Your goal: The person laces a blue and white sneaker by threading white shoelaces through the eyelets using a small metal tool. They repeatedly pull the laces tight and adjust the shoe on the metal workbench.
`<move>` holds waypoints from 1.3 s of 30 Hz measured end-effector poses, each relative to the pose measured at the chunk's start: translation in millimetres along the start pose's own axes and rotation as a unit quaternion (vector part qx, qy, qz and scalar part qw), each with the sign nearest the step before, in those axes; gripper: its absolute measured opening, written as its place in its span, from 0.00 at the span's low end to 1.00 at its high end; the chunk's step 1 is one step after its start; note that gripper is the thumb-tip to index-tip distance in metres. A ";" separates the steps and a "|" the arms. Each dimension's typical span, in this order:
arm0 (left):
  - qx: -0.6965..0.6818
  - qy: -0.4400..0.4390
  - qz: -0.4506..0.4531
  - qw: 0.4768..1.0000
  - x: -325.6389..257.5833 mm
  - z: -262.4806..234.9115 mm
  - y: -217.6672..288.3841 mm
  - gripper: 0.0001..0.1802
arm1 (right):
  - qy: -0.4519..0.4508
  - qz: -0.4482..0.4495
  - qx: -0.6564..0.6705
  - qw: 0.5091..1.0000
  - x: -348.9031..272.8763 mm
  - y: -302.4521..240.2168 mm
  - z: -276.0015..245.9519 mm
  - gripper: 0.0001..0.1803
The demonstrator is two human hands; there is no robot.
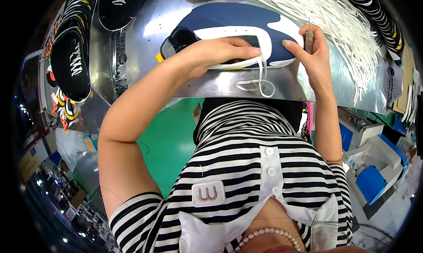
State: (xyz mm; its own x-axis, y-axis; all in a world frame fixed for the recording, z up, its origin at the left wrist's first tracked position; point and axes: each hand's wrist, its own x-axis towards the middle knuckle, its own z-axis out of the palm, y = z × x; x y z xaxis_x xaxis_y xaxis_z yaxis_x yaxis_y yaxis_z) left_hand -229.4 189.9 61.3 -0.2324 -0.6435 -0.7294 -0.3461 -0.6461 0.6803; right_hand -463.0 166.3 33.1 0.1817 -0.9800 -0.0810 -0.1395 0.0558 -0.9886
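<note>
A navy and white shoe upper (229,17) lies flat on the metal table in front of me. My left hand (213,52) reaches over it from the left, its thumb and fingers closed on the white eyelet edge. A white shoelace (264,85) hangs from beside those fingertips and loops on the metal. At the upper's right end, my right hand (318,57) curls round an awl-like tool (309,42) with a brown wrapped handle. Its thin metal shaft points away from me; the tip is too fine to make out. The right thumb is near the upper's navy edge.
A thick bundle of white laces (326,15) spreads over the table's far right. Black laced uppers (70,63) stand stacked at the left, with another dark stack (374,19) at the far right. The metal table's (291,88) near edge runs just before my body.
</note>
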 end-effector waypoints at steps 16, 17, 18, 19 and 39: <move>0.091 0.132 0.240 0.957 22.2 -1.4 -16.6 0.12 | 0.003 0.113 0.004 0.994 -13.8 2.4 -10.0 0.21; 0.150 0.156 0.246 0.945 16.4 -6.0 -12.5 0.11 | 0.003 0.113 0.005 0.994 -14.7 4.5 -11.9 0.21; 0.205 0.226 0.287 0.908 12.0 -11.8 -14.9 0.10 | 0.018 0.103 0.039 0.994 -19.0 4.2 -10.6 0.20; 0.260 0.293 0.323 0.861 4.8 -20.6 -18.0 0.10 | 0.019 0.090 0.055 0.994 -20.4 5.1 -12.5 0.20; 0.191 0.231 0.530 0.793 -25.4 19.2 46.2 0.05 | 0.107 -0.030 -0.113 0.987 -21.6 25.7 -84.3 0.12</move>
State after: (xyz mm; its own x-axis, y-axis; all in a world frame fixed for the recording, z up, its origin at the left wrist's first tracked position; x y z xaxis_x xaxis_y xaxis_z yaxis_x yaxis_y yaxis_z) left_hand -257.0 184.3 109.9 -0.2498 -0.8812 0.4014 -0.4504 0.4727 0.7574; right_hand -552.7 172.8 20.1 -0.0108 -0.9995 0.0294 -0.3520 -0.0237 -0.9357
